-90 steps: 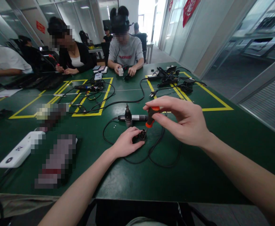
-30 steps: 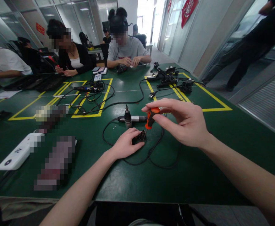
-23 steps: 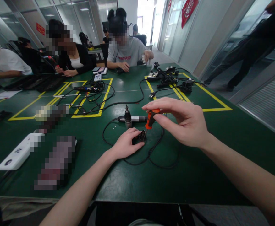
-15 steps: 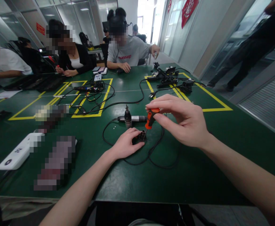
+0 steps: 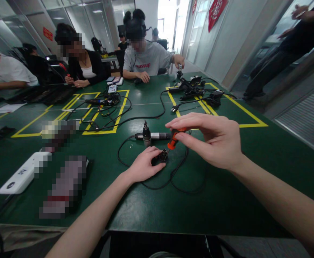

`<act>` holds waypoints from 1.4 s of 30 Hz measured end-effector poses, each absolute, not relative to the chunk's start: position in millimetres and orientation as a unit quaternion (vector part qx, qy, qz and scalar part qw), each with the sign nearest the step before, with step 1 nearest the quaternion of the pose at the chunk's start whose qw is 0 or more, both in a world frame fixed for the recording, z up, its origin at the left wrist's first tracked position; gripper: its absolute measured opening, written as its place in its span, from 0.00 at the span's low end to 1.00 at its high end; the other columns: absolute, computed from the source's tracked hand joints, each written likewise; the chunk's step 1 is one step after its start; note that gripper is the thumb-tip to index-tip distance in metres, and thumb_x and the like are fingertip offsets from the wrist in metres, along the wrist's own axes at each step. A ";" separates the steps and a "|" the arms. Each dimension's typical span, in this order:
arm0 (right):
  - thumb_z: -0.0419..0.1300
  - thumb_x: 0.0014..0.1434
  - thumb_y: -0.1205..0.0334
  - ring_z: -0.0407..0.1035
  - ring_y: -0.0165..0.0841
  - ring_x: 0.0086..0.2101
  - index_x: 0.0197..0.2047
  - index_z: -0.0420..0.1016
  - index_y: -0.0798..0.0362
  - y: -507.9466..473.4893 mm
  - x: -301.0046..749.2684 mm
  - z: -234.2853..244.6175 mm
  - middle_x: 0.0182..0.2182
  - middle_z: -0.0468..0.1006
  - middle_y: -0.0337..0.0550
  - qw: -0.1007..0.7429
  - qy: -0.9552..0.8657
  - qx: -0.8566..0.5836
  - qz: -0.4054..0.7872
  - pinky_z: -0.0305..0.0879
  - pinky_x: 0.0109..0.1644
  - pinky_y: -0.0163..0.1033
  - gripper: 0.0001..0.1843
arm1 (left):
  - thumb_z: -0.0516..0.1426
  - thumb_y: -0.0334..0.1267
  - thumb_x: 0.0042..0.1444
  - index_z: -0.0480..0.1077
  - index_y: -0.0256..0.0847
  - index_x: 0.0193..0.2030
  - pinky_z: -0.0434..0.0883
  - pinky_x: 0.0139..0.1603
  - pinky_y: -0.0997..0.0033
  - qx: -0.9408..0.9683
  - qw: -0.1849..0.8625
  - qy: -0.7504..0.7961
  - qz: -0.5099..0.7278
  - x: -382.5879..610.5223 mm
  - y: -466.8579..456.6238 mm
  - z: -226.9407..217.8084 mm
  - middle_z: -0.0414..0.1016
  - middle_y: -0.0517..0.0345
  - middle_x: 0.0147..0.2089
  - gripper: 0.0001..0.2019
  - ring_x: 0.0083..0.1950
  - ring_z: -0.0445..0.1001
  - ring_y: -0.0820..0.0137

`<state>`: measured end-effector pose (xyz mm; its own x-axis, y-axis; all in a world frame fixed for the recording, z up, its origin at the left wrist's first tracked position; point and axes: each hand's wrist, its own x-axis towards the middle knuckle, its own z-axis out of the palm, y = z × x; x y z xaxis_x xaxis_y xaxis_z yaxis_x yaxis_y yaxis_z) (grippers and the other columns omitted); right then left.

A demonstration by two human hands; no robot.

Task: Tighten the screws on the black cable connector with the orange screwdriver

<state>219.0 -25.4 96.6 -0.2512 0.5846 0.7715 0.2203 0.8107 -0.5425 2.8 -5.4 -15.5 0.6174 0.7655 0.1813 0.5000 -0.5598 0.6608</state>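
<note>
My right hand (image 5: 213, 139) is closed on an orange and black screwdriver (image 5: 174, 139), thumb on one side and fingers on top of the handle. The shaft slants down to a small dark cylindrical metal part (image 5: 163, 154) on the green table. My left hand (image 5: 145, 163) holds that part between thumb and fingers. The exact spot where the screwdriver tip touches is too small to make out. Just behind, a black and grey pointed tool piece (image 5: 146, 134) stands upright. A silver and black cylindrical tool handle (image 5: 159, 136) lies behind it, with a black cable running from its left end.
A white power strip (image 5: 23, 173) and a blurred-out flat object (image 5: 65, 186) lie to the left. Yellow tape frames (image 5: 100, 132) mark the far table (image 5: 226, 200), with tangled black cables (image 5: 111, 100) and dark devices (image 5: 191, 87) inside. Co-workers sit across; a person stands at right.
My right hand has dipped slightly, and the screwdriver handle has tilted and turned a little in its fingers. My left hand stays on the metal part. The standing person's hands have come into view.
</note>
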 end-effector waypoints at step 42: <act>0.63 0.64 0.73 0.83 0.39 0.48 0.49 0.86 0.45 -26.5 220.5 95.8 0.47 0.89 0.44 0.548 -0.780 -0.252 0.167 0.81 0.50 0.44 0.16 | 0.63 0.39 0.64 0.75 0.38 0.47 0.73 0.57 0.59 0.852 0.294 0.368 0.230 3.5 -5.7 -14.8 0.76 0.50 0.49 0.08 0.52 0.73 0.61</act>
<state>220.5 -26.5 95.8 -0.2722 0.5768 0.7702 0.2102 0.8167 -0.5374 3.5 -5.7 -14.8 0.6226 0.7625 0.1757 0.4923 -0.5562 0.6696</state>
